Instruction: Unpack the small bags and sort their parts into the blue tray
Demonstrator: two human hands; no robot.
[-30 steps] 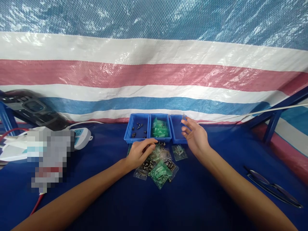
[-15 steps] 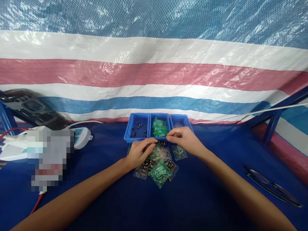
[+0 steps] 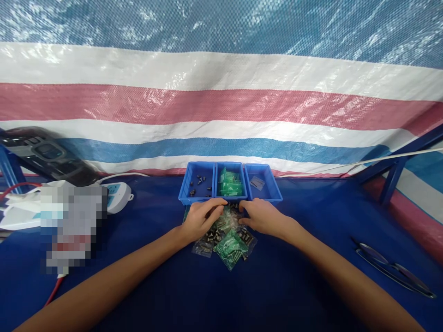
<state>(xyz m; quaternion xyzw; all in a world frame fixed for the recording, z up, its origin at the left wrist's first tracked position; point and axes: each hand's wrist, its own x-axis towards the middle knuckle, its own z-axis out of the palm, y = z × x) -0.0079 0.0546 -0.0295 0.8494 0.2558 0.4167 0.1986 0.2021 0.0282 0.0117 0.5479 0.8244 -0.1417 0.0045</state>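
Note:
My left hand [image 3: 201, 220] rests at the left side of a pile of small clear and green plastic bags [image 3: 231, 246] holding screws. Its thumb and fingers are apart, with nothing visible between them. At the pile's right side is my right hand [image 3: 265, 216], its thumb and index finger apart over the bags; it covers the bag of screws there. Just beyond stand three blue bins. The left bin [image 3: 182, 186] holds several loose dark screws [image 3: 200, 180], the middle bin [image 3: 216, 184] green bags [image 3: 231, 182], and the right bin [image 3: 275, 186] a clear bag [image 3: 257, 182].
A pair of glasses [image 3: 391, 265] lies on the blue table [image 3: 311, 295] at the right. On the left are a white power strip [image 3: 117, 198], cables, a blurred-out object [image 3: 74, 221] and a dark device [image 3: 48, 152]. A striped sheet [image 3: 221, 106] hangs behind.
My right hand has moved from the front edge of the right bin down toward the pile, and its thumb and index finger have spread. The left hand has stayed in place.

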